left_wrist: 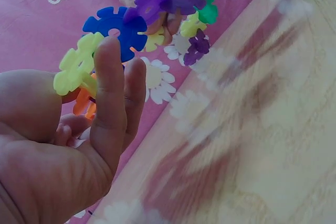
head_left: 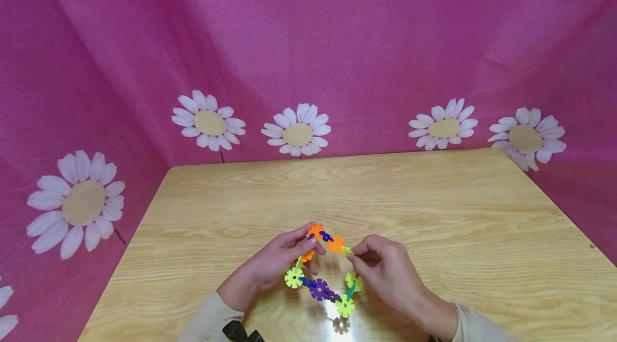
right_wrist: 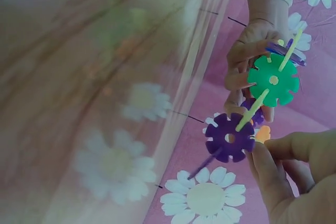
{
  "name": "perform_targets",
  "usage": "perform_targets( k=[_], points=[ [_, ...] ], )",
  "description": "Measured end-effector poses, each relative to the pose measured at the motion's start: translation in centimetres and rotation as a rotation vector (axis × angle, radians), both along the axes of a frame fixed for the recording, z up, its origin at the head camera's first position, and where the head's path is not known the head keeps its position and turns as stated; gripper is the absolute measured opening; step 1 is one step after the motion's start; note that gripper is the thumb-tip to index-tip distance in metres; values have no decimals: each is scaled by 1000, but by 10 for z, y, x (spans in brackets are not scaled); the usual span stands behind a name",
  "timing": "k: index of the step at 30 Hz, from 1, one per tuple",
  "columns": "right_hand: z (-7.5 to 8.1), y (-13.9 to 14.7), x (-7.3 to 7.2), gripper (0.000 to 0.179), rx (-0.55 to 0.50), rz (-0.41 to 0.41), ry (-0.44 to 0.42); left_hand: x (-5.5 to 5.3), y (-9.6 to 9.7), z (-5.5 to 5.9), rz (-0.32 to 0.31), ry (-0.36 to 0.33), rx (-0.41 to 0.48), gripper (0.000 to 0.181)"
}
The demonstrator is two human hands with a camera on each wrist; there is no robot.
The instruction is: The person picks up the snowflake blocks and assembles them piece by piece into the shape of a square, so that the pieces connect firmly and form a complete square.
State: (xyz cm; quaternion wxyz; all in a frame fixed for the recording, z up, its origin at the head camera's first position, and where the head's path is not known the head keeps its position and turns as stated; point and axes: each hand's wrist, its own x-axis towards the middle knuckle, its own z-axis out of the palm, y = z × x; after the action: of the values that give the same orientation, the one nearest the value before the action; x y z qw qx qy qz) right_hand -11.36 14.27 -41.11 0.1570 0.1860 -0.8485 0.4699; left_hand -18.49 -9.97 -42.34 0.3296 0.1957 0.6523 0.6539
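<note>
A chain of interlocking notched plastic discs hangs in a ring-like curve between both hands above the table. My left hand [head_left: 275,263] pinches the chain by its orange discs [head_left: 336,244], thumb in front. A yellow disc [left_wrist: 79,62] and a blue disc [left_wrist: 116,31] hang beside its fingers. Between thumb and forefinger, my right hand [head_left: 392,275] grips a small yellow disc [head_left: 346,251] at the orange end. Close to those fingertips, a purple disc [right_wrist: 229,138] hangs below a green disc [right_wrist: 273,80]. Whether the ring is closed cannot be told.
The wood-grain table [head_left: 241,192] lies under both hands and reflects the chain. A pink cloth [head_left: 337,37] with large white daisies [head_left: 297,134] stands behind and at the sides. Black straps [head_left: 235,331] show at the left wrist.
</note>
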Motion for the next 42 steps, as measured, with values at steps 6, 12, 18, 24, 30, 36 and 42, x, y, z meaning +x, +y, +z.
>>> perform_targets(
  k=[6, 12, 18, 24, 30, 36, 42],
  points=[
    [1, -1, -2, 19, 40, -27, 30, 3, 1, -1, 20, 10, 6, 61],
    [5, -3, -4, 22, 50, -71, 52, 12, 9, -4, 15, -12, 21, 58],
    [16, -4, -8, 23, 68, -57, 29, 16, 20, 11, -38, 16, 37, 51],
    [26, 2, -13, 20, 90, -81, -53, 4, 12, 12, 67, 10, 0, 39],
    [26, 5, -18, 18, 106, -63, -135, -3, 12, 2, 65, 19, 14, 40],
    [23, 6, -17, 17, 53, -70, -119, -6, 6, 3, 95, 37, 11, 45],
    [17, 6, -16, 17, -1, -59, -64, -6, 4, 5, 68, 37, 23, 45]
  ],
)
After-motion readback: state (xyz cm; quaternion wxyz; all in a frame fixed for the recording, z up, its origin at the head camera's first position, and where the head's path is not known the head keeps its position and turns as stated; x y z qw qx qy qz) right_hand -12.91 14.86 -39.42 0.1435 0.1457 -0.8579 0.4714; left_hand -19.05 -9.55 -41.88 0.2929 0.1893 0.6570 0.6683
